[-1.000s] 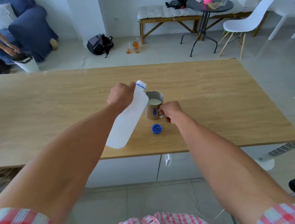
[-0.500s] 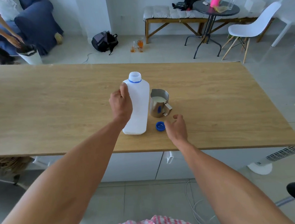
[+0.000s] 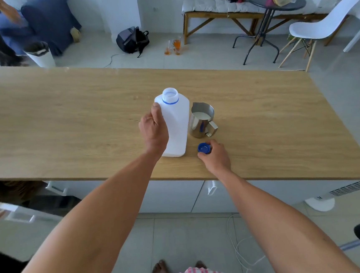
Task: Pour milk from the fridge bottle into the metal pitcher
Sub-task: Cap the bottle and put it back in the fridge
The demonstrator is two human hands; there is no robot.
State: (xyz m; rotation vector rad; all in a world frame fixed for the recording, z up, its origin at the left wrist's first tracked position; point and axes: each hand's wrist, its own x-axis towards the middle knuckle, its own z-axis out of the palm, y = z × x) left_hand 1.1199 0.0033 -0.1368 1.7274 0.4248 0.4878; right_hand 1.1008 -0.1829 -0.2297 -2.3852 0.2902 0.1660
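Bottle [image 3: 177, 123], pitcher [image 3: 202, 123], probably pinched cap [image 3: 204, 148]

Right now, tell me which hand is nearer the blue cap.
Right. The right hand has its fingers on the blue cap; the left hand grips the bottle beside it.

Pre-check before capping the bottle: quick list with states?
1. Milk bottle upright on the wooden table: ok.
2. Left hand grips the bottle to steady it: ok.
3. Bottle neck open, nothing over it: ok.
4. Right hand pinches the blue cap at the table: ok.
5. Metal pitcher holds milk, upright beside the bottle: ok.
6. Cap threads clean: cannot tell.
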